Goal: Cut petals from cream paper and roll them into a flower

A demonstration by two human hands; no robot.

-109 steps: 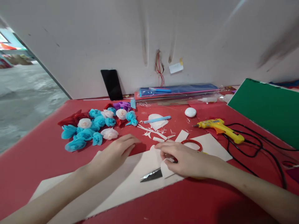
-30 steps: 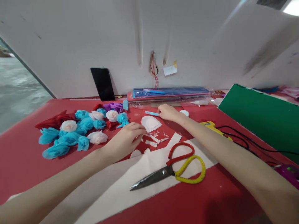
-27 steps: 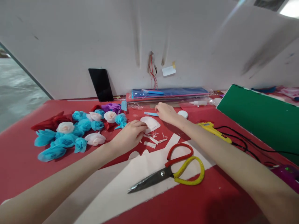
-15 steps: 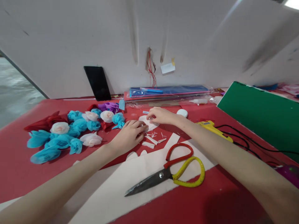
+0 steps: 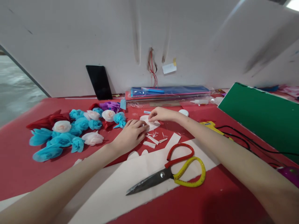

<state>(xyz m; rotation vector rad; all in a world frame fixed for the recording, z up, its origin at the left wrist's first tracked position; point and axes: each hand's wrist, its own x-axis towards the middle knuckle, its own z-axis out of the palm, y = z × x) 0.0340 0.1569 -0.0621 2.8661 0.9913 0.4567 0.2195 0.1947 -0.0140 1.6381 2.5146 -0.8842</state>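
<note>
A small white paper piece point(image 5: 153, 125) with a rounded outline lies on the red tabletop between my hands. My left hand point(image 5: 132, 133) rests at its left edge, fingers curled and pressed onto it. From above right, my right hand point(image 5: 162, 114) reaches over the paper with thumb and fingertips pinched together at its upper part; anything between them is too small to make out. Several thin white paper scraps point(image 5: 151, 140) lie just below. Closer to me, large scissors point(image 5: 163, 175) with red and yellow handles rest slightly open on a big white sheet point(image 5: 105, 199).
Blue, white, red and purple fabric-like flowers point(image 5: 62, 138) cover the left side. Behind are a dark tablet point(image 5: 99, 82) leaning on the wall and plastic-wrapped sheets point(image 5: 173, 91). On the right are a yellow glue gun point(image 5: 211, 126), black cables point(image 5: 240, 140) and a green board point(image 5: 261, 118).
The right hand's fingertips have come closer together and lower onto the paper piece. My left hand stays at its edge. The whole view has shifted slightly.
</note>
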